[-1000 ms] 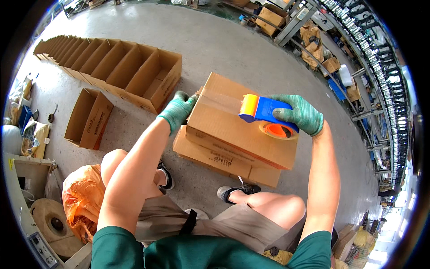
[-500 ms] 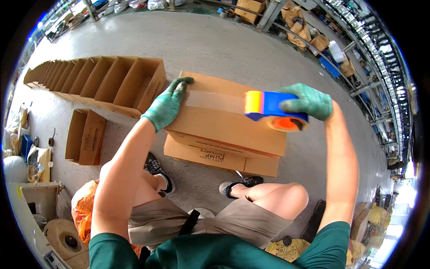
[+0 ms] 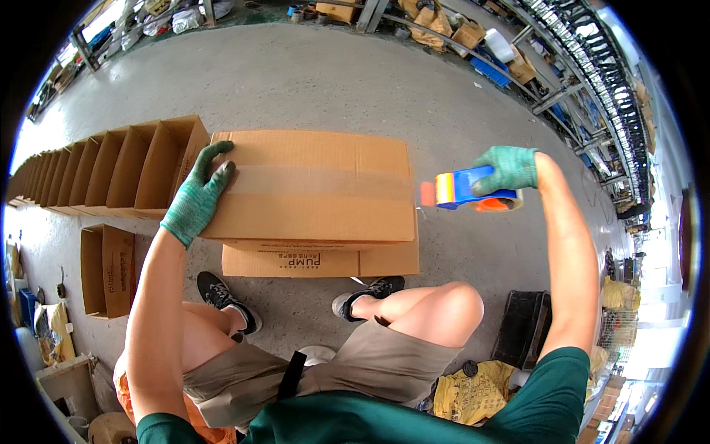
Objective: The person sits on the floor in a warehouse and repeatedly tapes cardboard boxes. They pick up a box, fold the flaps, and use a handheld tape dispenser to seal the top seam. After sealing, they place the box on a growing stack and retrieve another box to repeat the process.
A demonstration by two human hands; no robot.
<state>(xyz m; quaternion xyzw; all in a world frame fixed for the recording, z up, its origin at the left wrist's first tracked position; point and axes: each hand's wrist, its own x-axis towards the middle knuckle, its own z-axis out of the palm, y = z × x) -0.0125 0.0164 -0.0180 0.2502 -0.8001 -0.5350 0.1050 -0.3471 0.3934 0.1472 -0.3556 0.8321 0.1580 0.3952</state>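
Note:
A closed cardboard box (image 3: 318, 218) lies in front of my knees, with a strip of clear packing tape (image 3: 310, 180) along its top seam. My left hand (image 3: 198, 194), in a green glove, grips the box's left end, thumb and fingers over the top edge. Off the box's right end, my gloved right hand (image 3: 510, 169) is closed around a blue tape dispenser (image 3: 462, 186) with an orange core. The dispenser hangs apart from the box, its front toward the box's right edge. Beneath the box, a flatter piece of printed cardboard (image 3: 288, 262) sticks out toward me.
A long row of open cartons (image 3: 118, 166) stands on the floor at left. Nearer stands a single open carton (image 3: 109, 272). A black crate (image 3: 522, 329) and a yellow sack (image 3: 473, 392) lie by my right leg. Metal racking (image 3: 566, 96) runs along the far right.
My right hand has drawn the dispenser rightward past the box's end; the tape now spans the top. My left hand stays on the left end, and the view has shifted.

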